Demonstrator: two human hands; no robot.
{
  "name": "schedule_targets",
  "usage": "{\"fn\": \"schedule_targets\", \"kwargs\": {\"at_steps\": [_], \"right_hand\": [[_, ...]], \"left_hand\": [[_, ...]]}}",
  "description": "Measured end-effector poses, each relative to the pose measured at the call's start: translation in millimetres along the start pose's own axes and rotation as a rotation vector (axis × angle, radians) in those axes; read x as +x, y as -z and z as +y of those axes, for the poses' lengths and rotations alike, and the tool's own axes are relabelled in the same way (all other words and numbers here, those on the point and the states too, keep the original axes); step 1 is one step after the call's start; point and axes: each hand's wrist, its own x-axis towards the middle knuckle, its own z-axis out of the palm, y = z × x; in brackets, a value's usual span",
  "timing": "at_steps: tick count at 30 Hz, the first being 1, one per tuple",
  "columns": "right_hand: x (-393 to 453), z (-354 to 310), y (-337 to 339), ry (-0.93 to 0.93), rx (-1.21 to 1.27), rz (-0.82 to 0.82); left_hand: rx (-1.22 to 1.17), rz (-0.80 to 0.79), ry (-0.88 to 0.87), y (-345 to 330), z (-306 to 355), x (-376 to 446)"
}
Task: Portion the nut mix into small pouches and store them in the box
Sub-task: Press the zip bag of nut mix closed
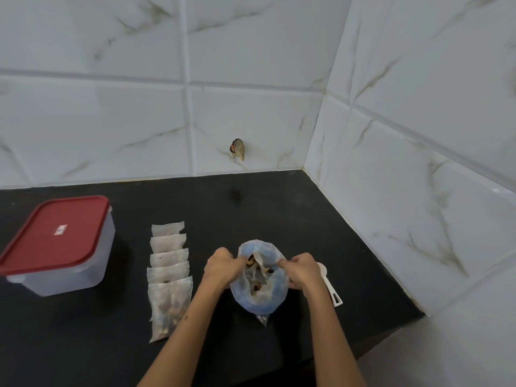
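Note:
A bluish plastic bag of nut mix (261, 296) stands on the black counter (279, 208), its mouth pulled wide with nuts showing inside. My left hand (222, 265) grips the bag's left rim and my right hand (303, 268) grips its right rim. A row of several small clear pouches (169, 270) lies to the left of the bag; the nearest pouch (169, 308) holds nuts. The clear plastic box with a red lid (55, 244) sits shut at the far left.
A white scoop (331, 286) lies on the counter just right of my right hand, partly hidden by it. Tiled walls close off the back and the right side. The counter's front edge runs near the bottom right.

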Motion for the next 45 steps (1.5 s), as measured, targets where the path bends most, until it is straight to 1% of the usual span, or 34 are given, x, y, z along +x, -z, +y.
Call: {"fn": "schedule_targets", "kwargs": {"at_steps": [1,3,5,7,9,11,12,13,15,16,18,20,22,24,25,27,29,31,32,33,36,37,38,39,40,42,43,44,45], "right_hand": [[1.5,-2.3,-0.1,-0.004,-0.008,-0.010],[2.5,-5.9,1.3,0.081,-0.119,0.028],[2.4,-6.5,1.5,0.171,-0.181,0.100],[-0.3,-6.9,-2.3,0.217,-0.233,0.185],[-3.6,-6.7,-8.9,0.246,-0.345,0.318],[-6.7,-3.9,-13.6,0.300,-0.474,0.441],[-7.6,-2.8,-15.0,0.327,-0.495,0.475],[-8.4,-2.1,-15.9,0.347,-0.489,0.479],[-8.1,-1.7,-15.1,0.353,-0.423,0.426],[-7.4,-2.9,-13.6,0.339,-0.369,0.372],[-5.2,-8.3,-7.2,0.300,-0.218,0.217],[-3.7,-15.8,-0.3,0.253,-0.095,0.065],[-0.2,-22.8,4.4,0.288,-0.160,0.021],[2.1,-28.2,5.1,0.341,-0.277,0.056],[1.9,-30.7,3.8,0.356,-0.324,0.091],[0.6,-33.2,-2.3,0.386,-0.451,0.211],[-3.0,-33.1,-13.2,0.469,-0.612,0.337],[-5.9,-29.0,-23.3,0.554,-0.651,0.388],[-4.5,-26.7,-25.0,0.561,-0.612,0.363],[-2.4,-26.7,-22.6,0.529,-0.531,0.294],[1.8,-34.6,-1.3,0.355,-0.227,-0.088],[1.1,-37.5,5.0,0.343,-0.173,-0.180],[1.1,-39.6,8.9,0.369,-0.168,-0.199],[1.1,-41.2,9.1,0.407,-0.201,-0.151],[1.0,-42.2,6.3,0.449,-0.278,-0.046],[-2.1,-43.2,-8.3,0.540,-0.504,0.263],[-4.1,-42.7,-16.6,0.589,-0.568,0.389],[-3.5,-40.4,-23.9,0.631,-0.586,0.450],[-0.4,-36.9,-27.6,0.641,-0.576,0.424]], "left_hand": [[-0.023,-0.028,0.007,1.8,0.0,-0.2],[-0.078,-0.063,0.012,4.5,0.2,-2.3],[-0.105,-0.092,-0.007,4.3,-0.6,-3.1],[-0.102,-0.103,-0.044,2.2,-0.9,-5.8],[-0.020,-0.051,-0.091,-0.7,-2.2,-6.2],[0.087,0.084,-0.133,-3.2,-5.4,-4.4],[0.086,0.126,-0.133,-3.5,-8.6,-1.8],[0.062,0.131,-0.129,-3.6,-11.9,0.4],[-0.049,0.053,-0.119,-2.8,-15.1,3.3],[-0.131,0.002,-0.109,-1.9,-15.8,4.5],[-0.283,-0.074,-0.103,1.0,-14.9,6.5],[-0.375,-0.127,-0.098,4.4,-14.2,8.4],[-0.414,-0.160,-0.148,5.4,-14.5,11.1],[-0.340,-0.113,-0.248,4.9,-14.5,12.8],[-0.252,-0.051,-0.288,4.2,-14.0,12.9],[-0.032,0.124,-0.359,0.9,-11.7,12.1],[0.124,0.245,-0.406,-3.9,-10.4,10.3],[0.132,0.272,-0.412,-8.1,-9.8,9.4],[0.095,0.261,-0.405,-8.3,-9.6,10.0],[0.044,0.235,-0.395,-6.7,-8.9,10.6],[-0.057,0.122,-0.424,1.2,-8.0,12.4],[-0.067,0.109,-0.449,3.4,-8.2,12.2],[-0.056,0.124,-0.472,4.7,-7.9,11.4],[-0.026,0.165,-0.492,4.8,-7.7,10.5],[0.022,0.228,-0.509,3.1,-7.1,9.7],[0.144,0.323,-0.519,-2.8,-4.8,5.6],[0.169,0.331,-0.502,-5.8,-4.4,4.4],[0.151,0.327,-0.472,-8.4,-5.3,5.0],[0.098,0.300,-0.423,-8.1,-6.0,5.4]]}}
